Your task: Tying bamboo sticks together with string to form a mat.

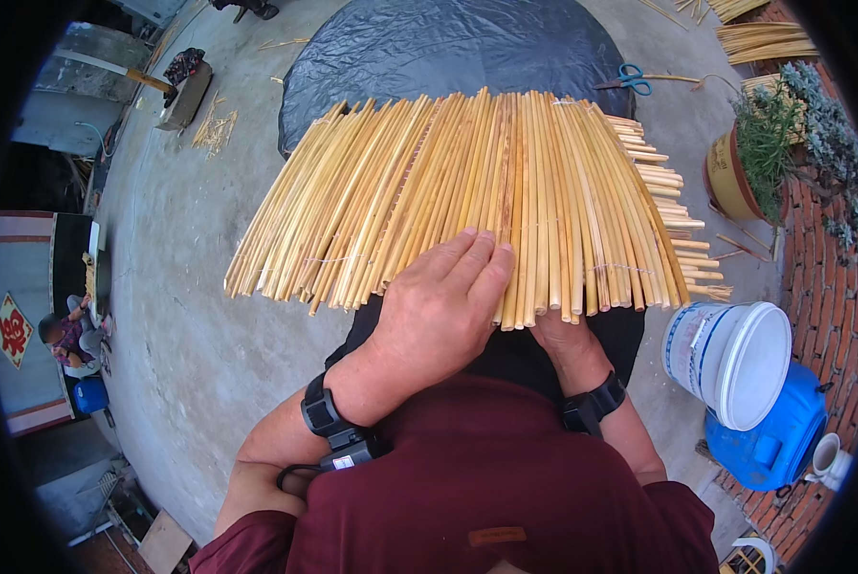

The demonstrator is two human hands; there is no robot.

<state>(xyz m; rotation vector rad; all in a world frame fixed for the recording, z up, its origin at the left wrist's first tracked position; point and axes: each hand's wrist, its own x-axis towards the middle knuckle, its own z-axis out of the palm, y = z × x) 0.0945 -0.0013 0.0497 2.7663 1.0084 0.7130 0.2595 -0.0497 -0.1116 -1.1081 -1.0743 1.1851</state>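
- Head view: the mat of pale stalks point(486, 182) lay near the centre, toward 12 o'clock, its near part above the person's lap and its far edge over the black plastic sheet point(448, 43).
- The left hand point(439, 301) rested on top of the near edge, fingers stretched out; I could not tell whether its thumb pinched from below.
- The right hand point(568, 340) reached beneath that edge at about 5 o'clock, its fingers hidden, so its grasp could not be told.
- Done, by my judgement: many stalks sat side by side, with white thread point(338, 259) crossing them in places.
- Left, perhaps: the near ends ran uneven, and the crosswise stalks point(673, 201) jutting out at 2 o'clock showed no visible binding; loose stalks point(764, 43) lay apart, also near 2.
- Counted: one mat, its stalks too many to number surely; two hands; one pair of scissors point(632, 80) between 1 and 2; one white bucket point(711, 359) and one blue barrel point(764, 445) between 3 and 4; one other person point(70, 340) at 9.
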